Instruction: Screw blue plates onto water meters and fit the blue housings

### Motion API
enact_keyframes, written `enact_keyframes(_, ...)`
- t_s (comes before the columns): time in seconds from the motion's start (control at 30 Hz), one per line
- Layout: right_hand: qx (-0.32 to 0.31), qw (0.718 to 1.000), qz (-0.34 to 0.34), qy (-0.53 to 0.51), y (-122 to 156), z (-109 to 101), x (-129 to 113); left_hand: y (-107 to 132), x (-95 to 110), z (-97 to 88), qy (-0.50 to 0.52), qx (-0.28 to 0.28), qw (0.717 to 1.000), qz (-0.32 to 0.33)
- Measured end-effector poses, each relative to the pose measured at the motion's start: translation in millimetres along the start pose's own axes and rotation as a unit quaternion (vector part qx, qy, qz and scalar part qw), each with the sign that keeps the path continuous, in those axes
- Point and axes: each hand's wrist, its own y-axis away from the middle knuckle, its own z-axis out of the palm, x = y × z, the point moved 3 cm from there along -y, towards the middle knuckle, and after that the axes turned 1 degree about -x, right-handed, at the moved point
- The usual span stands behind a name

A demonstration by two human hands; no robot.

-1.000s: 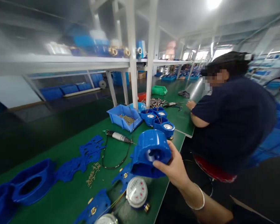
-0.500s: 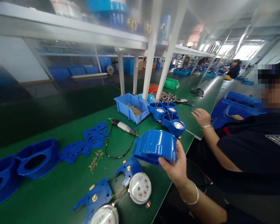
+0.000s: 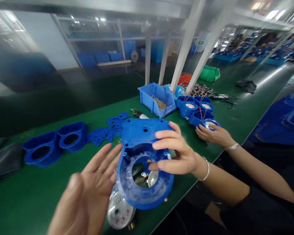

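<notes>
My right hand (image 3: pixel 178 151), with a thin bracelet at the wrist, grips a blue plastic meter housing (image 3: pixel 123 192) by its right side. The housing's round opening faces me, tilted above the bench. My left hand (image 3: pixel 93 186) is open, palm up, fingers stretched toward the housing's left edge; whether they touch it I cannot tell. Below the housing lies a round water meter (image 3: pixel 120 210) with a white dial and brass fitting. Another meter (image 3: pixel 153 178) shows partly through the opening. Much of both is hidden.
Two blue housings (image 3: pixel 72 137) and flat blue brackets (image 3: pixel 101 135) lie at left. A blue bin (image 3: pixel 147 98) holds small brass-coloured parts, with a power screwdriver (image 3: pixel 140 114) near it. At right, a co-worker's hand (image 3: pixel 215 133) touches one of several assembled meters (image 3: pixel 187 109). Metal posts (image 3: pixel 186 45) stand behind.
My right hand has turned the housing so its opening faces me. My left hand has come into view. The co-worker's hand has moved onto a meter, and the view has shifted.
</notes>
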Motion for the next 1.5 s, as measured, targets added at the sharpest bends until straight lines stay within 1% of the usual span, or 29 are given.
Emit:
enact_keyframes(0.07,-0.055,0.997,-0.044,-0.023,-14,13,1,-5,-7,9.6,-0.001,0.021,0.997,-0.07)
enact_keyframes(0.1,-0.081,0.995,-0.058,-0.018,-20,17,0,-8,-10,11.0,0.002,0.045,0.994,-0.096)
enact_keyframes(0.13,-0.099,0.993,-0.059,-0.004,-23,20,-3,-10,-12,9.6,0.009,0.078,0.991,-0.108)
enact_keyframes(0.17,-0.109,0.993,-0.036,0.017,-25,21,-4,-12,-13,5.9,0.019,0.115,0.987,-0.107)
enact_keyframes(0.2,-0.117,0.992,0.015,0.035,-24,21,-4,-14,-12,0.2,0.03,0.155,0.983,-0.096)
enact_keyframes(0.23,-0.13,0.987,0.085,0.043,-22,21,-4,-15,-11,-6.6,0.041,0.19,0.978,-0.079)
enact_keyframes(0.27,-0.161,0.973,0.161,0.036,-18,23,-2,-15,-9,-13.7,0.051,0.215,0.973,-0.059)
enact_keyframes(0.3,-0.217,0.949,0.229,0.017,-12,28,-1,-16,-6,-20.5,0.059,0.231,0.97,-0.036)
enact_keyframes(0.33,-0.298,0.915,0.273,-0.008,-6,35,-2,-16,-4,-26.5,0.067,0.236,0.969,-0.014)
enact_keyframes(0.37,-0.388,0.875,0.289,-0.031,-1,44,-4,-16,-1,-31.4,0.074,0.233,0.97,0.003)
enact_keyframes(0.4,-0.466,0.837,0.282,-0.048,3,54,-8,-16,0,-35.0,0.08,0.223,0.971,0.015)
enact_keyframes(0.43,-0.522,0.809,0.263,-0.056,4,64,-11,-15,2,-37.5,0.087,0.21,0.974,0.022)
enact_keyframes(0.47,-0.556,0.792,0.245,-0.059,4,74,-15,-15,3,-39.3,0.094,0.198,0.975,0.027)
enact_keyframes(0.5,-0.572,0.784,0.232,-0.059,2,84,-18,-15,3,-40.3,0.1,0.182,0.978,0.034)
enact_keyframes(0.6,-0.59,0.772,0.226,-0.067,-1,108,-24,-14,5,-42.1,0.1,0.125,0.985,0.067)
enact_keyframes(0.67,-0.591,0.767,0.237,-0.08,-1,113,-24,-14,5,-45.0,0.091,0.108,0.986,0.088)
enact_keyframes(0.7,-0.584,0.769,0.244,-0.092,1,111,-24,-13,5,-47.4,0.087,0.118,0.985,0.089)
enact_keyframes(0.77,-0.556,0.777,0.266,-0.129,3,101,-20,-13,4,-53.2,0.091,0.171,0.978,0.073)
enact_keyframes(0.83,-0.513,0.785,0.303,-0.172,8,87,-14,-13,1,-57.6,0.1,0.231,0.967,0.049)
enact_keyframes(0.87,-0.486,0.787,0.328,-0.193,11,80,-11,-13,0,-58.6,0.103,0.251,0.962,0.045)
enact_keyframes(0.9,-0.456,0.787,0.357,-0.214,15,75,-9,-14,-1,-58.8,0.102,0.258,0.959,0.052)
enact_keyframes(0.97,-0.396,0.774,0.42,-0.259,25,71,-6,-18,-4,-56.9,0.085,0.238,0.964,0.084)
enact_keyframes(1.07,-0.309,0.74,0.502,-0.323,43,75,-7,-24,-12,-50.6,0.043,0.181,0.975,0.125)
enact_keyframes(1.17,-0.225,0.719,0.548,-0.364,53,79,-11,-27,-21,-43.4,0.031,0.16,0.98,0.114)
enact_keyframes(1.27,-0.163,0.715,0.564,-0.38,53,76,-16,-27,-29,-34.7,0.035,0.152,0.985,0.074)
enact_keyframes(1.33,-0.135,0.728,0.563,-0.368,48,71,-19,-27,-32,-29.1,0.023,0.145,0.988,0.053)
enact_keyframes(1.37,-0.124,0.743,0.557,-0.351,44,68,-21,-26,-34,-26.6,0.013,0.139,0.989,0.046)
enact_keyframes(1.43,-0.113,0.786,0.531,-0.296,36,65,-23,-26,-37,-22.4,-0.008,0.125,0.991,0.037)
enact_keyframes(1.5,-0.13,0.829,0.496,-0.225,28,66,-24,-26,-40,-20.1,-0.021,0.116,0.992,0.036)
